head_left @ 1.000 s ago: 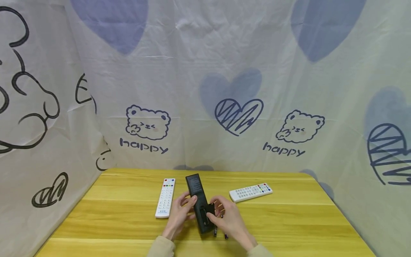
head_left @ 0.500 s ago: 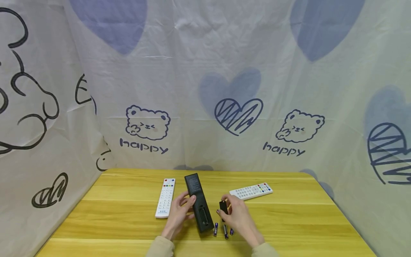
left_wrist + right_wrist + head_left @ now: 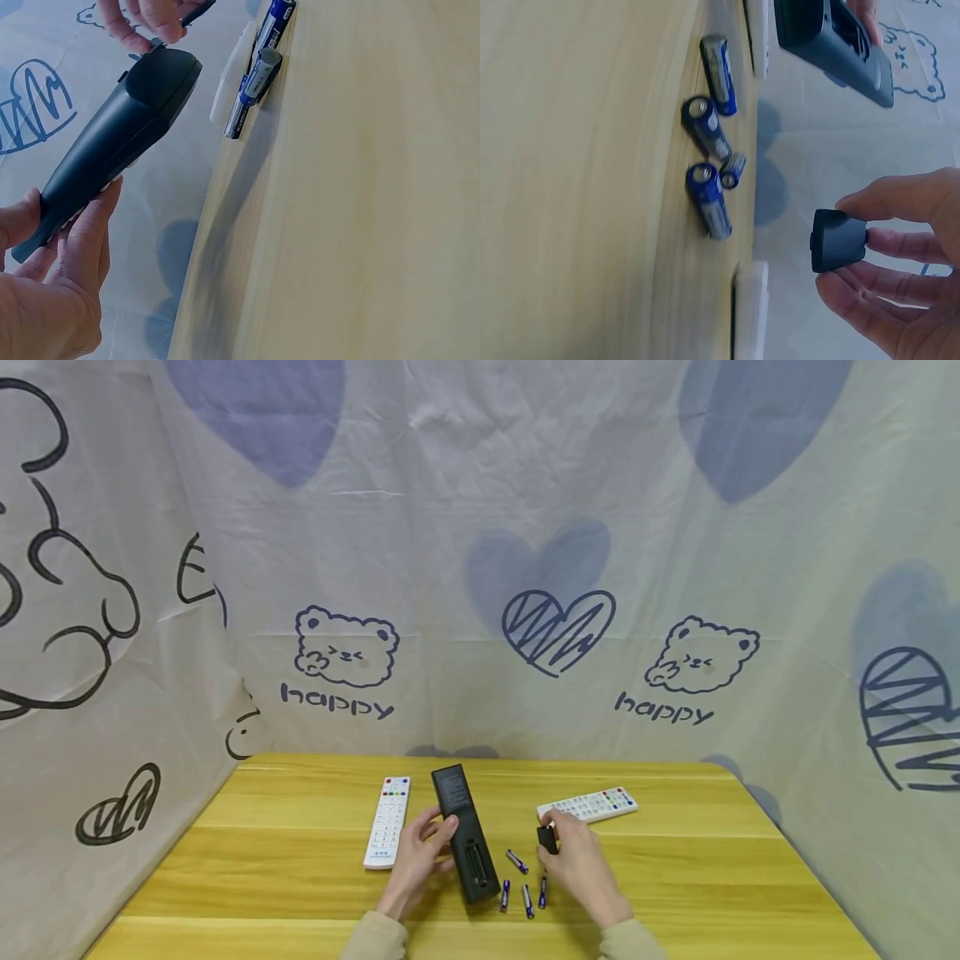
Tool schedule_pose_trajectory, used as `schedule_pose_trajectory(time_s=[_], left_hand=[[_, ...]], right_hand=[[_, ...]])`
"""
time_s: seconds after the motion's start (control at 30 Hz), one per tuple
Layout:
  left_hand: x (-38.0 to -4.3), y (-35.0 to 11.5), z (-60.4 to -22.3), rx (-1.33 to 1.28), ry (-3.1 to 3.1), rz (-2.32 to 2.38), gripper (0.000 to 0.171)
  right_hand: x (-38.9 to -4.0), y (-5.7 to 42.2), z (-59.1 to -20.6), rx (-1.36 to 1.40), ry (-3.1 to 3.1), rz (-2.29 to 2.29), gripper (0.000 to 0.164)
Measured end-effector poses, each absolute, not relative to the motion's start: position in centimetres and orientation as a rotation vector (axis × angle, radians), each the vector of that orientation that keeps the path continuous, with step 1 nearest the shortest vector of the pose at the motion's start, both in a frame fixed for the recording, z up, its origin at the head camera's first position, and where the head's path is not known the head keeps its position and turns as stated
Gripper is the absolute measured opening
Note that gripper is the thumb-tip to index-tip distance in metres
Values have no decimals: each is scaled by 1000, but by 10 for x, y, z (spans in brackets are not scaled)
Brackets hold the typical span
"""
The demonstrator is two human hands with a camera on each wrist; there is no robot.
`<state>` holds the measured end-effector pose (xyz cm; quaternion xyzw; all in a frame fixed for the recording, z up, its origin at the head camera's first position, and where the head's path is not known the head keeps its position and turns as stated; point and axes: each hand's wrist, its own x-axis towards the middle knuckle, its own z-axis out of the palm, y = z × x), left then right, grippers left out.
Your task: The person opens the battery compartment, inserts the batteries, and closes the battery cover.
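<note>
My left hand [image 3: 418,858] grips a black remote control [image 3: 457,814] by its left side, its back facing up and its battery compartment [image 3: 476,864] uncovered. To the right, my right hand [image 3: 585,864] pinches the small black battery cover [image 3: 547,839] between thumb and fingers. In the right wrist view the cover [image 3: 840,241] is held above the table. Several blue-and-silver batteries [image 3: 528,900] lie on the wood between the remote and my right hand. The left wrist view shows my left thumb and fingers around one end of the black remote [image 3: 112,142].
A white remote [image 3: 387,823] lies buttons up left of my left hand. Another white remote [image 3: 596,804] lies at an angle behind my right hand, which overlaps its near end in the head view. A printed cloth [image 3: 465,710] hangs behind the yellow wooden table [image 3: 697,877].
My right hand has carried the battery cover from the black remote's compartment off to the right. More batteries now show where that hand was. My left hand and the black remote have barely moved.
</note>
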<state>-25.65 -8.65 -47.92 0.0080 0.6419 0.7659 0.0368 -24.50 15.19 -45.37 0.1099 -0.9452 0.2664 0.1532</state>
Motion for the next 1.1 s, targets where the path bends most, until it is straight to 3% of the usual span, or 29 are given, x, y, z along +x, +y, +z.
schedule_pose_trajectory(time_s=[1.1], left_hand=[[-257,-89,-479,31,1985,2344,59]], right_hand=[[-263,200,-463,86,-2889,699,24]])
